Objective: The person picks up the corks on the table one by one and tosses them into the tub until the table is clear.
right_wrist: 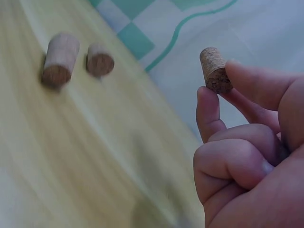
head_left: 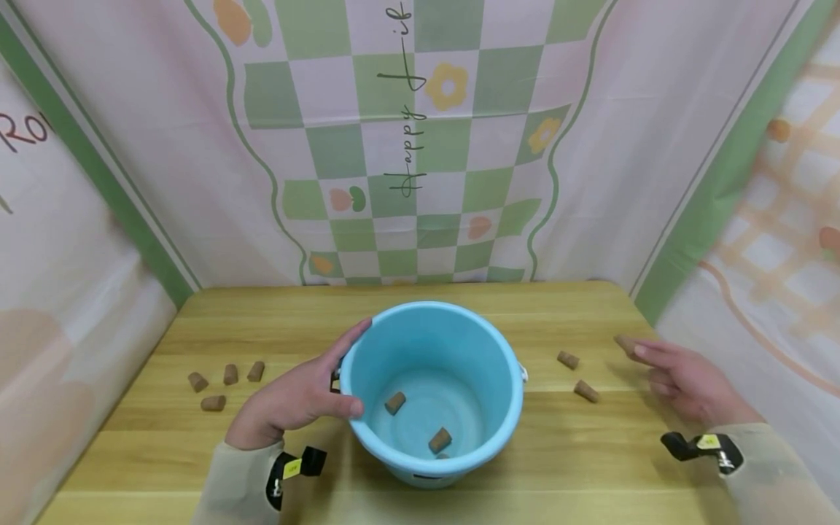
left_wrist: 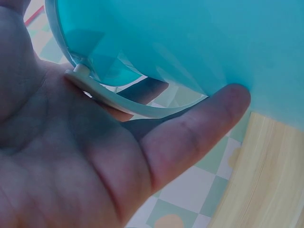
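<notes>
A light blue bucket stands on the table with several corks at its bottom, among them one cork on the left. My left hand grips the bucket's left side, thumb on the rim and fingers along the outer wall. Beside that palm in the left wrist view is the bucket's pale handle. Out at the right, my right hand pinches a cork between thumb and fingertips, raised above the wood. Two more corks, one cork behind the other cork, lie between that hand and the bucket.
Several corks lie on the wooden table left of the bucket. Patterned cloth hangs behind the table and along both sides. A wrist strap with a small camera is on each wrist.
</notes>
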A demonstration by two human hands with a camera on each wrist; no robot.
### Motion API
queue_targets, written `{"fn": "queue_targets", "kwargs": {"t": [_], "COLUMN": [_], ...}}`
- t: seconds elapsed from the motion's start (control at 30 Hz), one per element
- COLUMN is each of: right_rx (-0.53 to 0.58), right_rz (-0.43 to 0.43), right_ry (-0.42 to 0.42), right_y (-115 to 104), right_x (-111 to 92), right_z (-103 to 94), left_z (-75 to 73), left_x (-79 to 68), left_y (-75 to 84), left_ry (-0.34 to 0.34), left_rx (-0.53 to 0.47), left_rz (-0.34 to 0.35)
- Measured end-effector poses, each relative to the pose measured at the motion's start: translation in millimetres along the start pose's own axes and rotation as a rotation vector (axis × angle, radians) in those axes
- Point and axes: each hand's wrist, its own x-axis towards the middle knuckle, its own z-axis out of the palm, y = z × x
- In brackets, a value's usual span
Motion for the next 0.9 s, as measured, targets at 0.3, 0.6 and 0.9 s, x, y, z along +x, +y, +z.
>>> {"fn": "queue_targets", "kwargs": {"t": [0.3,0.6,0.9], "right_rx": [-0.074,0.021,0.098], "right_rz": [-0.033,-0.040,-0.034], "right_ry": [-0.003,-0.049,-0.036], "right_y": [-13,-27,-41], "right_x": [10,11,13], "right_z": [21.6,43.3,70.0], "left_z": [0.3,-0.3,0.2], "left_x": [-0.8,0.3,0.9], "left_y": [0.1,-1.3,-1.6], "left_ry": [0.004,-0.008,-0.016], "left_rx": [-0.004,-0.016,-0.037], "left_rz": [-0.010,0.016,0.019]}}
